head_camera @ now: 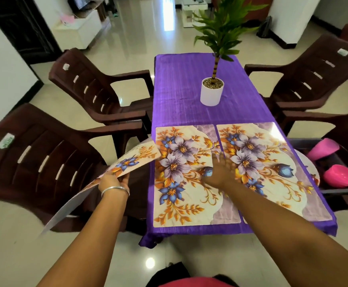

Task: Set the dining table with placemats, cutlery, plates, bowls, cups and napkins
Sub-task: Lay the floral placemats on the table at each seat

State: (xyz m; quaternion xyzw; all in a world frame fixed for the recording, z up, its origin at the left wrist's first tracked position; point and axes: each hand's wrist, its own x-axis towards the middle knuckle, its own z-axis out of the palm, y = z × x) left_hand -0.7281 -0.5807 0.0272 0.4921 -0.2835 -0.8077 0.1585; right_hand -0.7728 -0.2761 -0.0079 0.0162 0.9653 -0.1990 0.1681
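Our left hand (115, 182) grips 1 or more spare floral plastic placemats (125, 165), held out over the dark brown plastic armchair (34, 160) beside the table; we cannot tell how many are in the stack. Our right hand (220, 172) lies flat and spread, holding nothing, across the seam where the 2 laid mats meet.

The table under its purple cloth (189, 104) carries those 2 floral placemats, the left one (181, 183) and the right one (268, 162), side by side at the near end and nearly touching. The far half holds only the white potted plant (212, 92).

We judge the task barely begun: the far places need mats, and cutlery, plates, cups and napkins are all unplaced. Pink plastic bowls (339, 176) wait in a dark tub (343, 190) to our right.
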